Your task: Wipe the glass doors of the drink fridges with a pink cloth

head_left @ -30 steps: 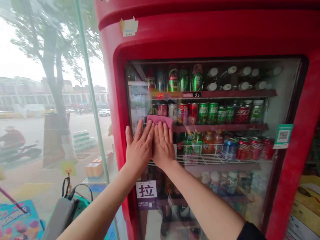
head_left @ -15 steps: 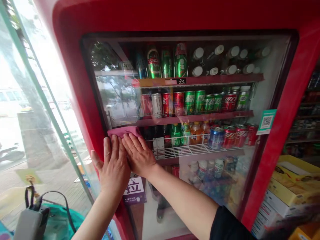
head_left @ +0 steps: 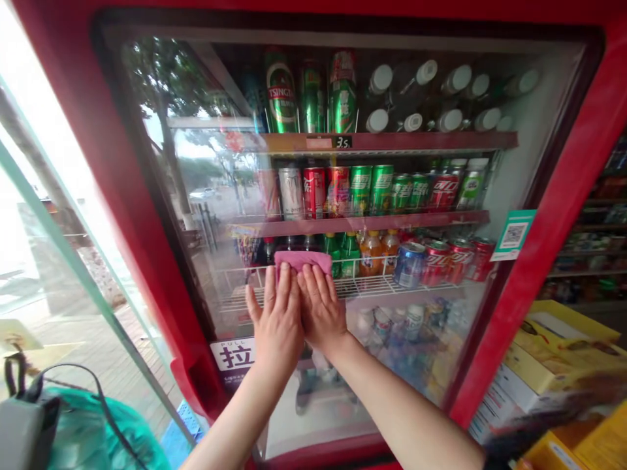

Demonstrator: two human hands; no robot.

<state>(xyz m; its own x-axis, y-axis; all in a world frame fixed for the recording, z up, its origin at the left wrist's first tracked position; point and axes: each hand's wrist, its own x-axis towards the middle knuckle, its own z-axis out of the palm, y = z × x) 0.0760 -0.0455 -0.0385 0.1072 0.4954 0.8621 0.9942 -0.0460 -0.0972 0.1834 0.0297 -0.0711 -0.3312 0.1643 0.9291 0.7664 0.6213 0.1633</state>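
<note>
A folded pink cloth [head_left: 304,260] lies against the glass door [head_left: 416,339] of a red drinks fridge. My left hand [head_left: 278,320] presses flat on the cloth's lower left part, fingers stretched and thumb out to the side. Beside it, touching, my right hand [head_left: 323,310] lies flat over the lower right part, its fingers extended. The cloth's top edge shows above both sets of fingertips; the rest is under the hands. Behind the glass are shelves with drink cans [head_left: 313,192] and bottles [head_left: 373,253].
A purple and white pull label [head_left: 234,356] is stuck low on the door's left side. The red door handle [head_left: 198,382] is beside it. A QR code sticker [head_left: 513,236] is on the right. Cartons [head_left: 553,346] stand at the right, a teal bag [head_left: 105,431] at lower left.
Both hands have slid the pink cloth rightward across the glass, from the door's left edge towards the middle. The camera view has shifted, and the fridge appears closer.
</note>
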